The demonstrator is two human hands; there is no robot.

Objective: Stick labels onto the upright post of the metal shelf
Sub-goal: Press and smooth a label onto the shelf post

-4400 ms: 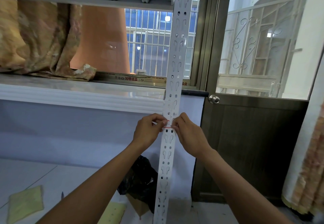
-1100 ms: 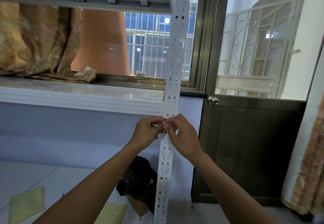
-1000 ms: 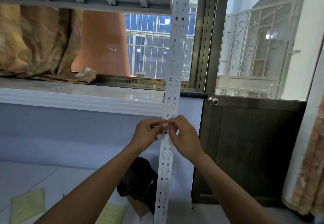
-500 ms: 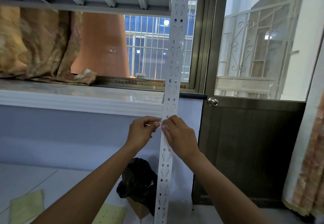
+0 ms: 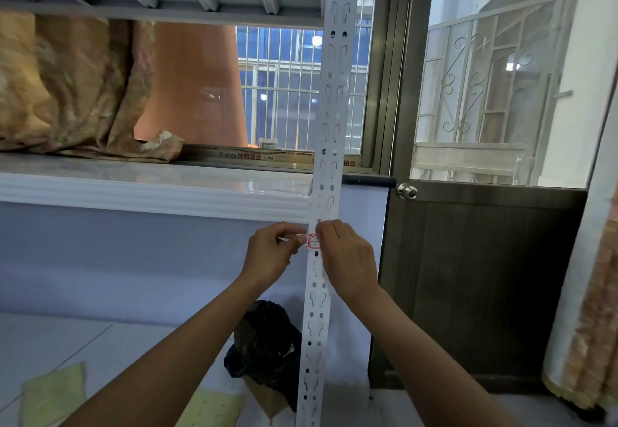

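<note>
— What sort of place is it?
— A room in a home, it seems. Left of the shelf post (image 5: 331, 109), a patterned curtain (image 5: 73, 85) bunches on a stone windowsill (image 5: 167, 176) before a barred window (image 5: 284, 92).
— And right of the post?
— A dark door (image 5: 485, 276) with a round knob (image 5: 407, 191), glazed above.

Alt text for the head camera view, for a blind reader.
A left hand and right hand hold a small red-bordered label against a white slotted shelf post, one at each side. Behind are a barred window and a dark door.
</note>
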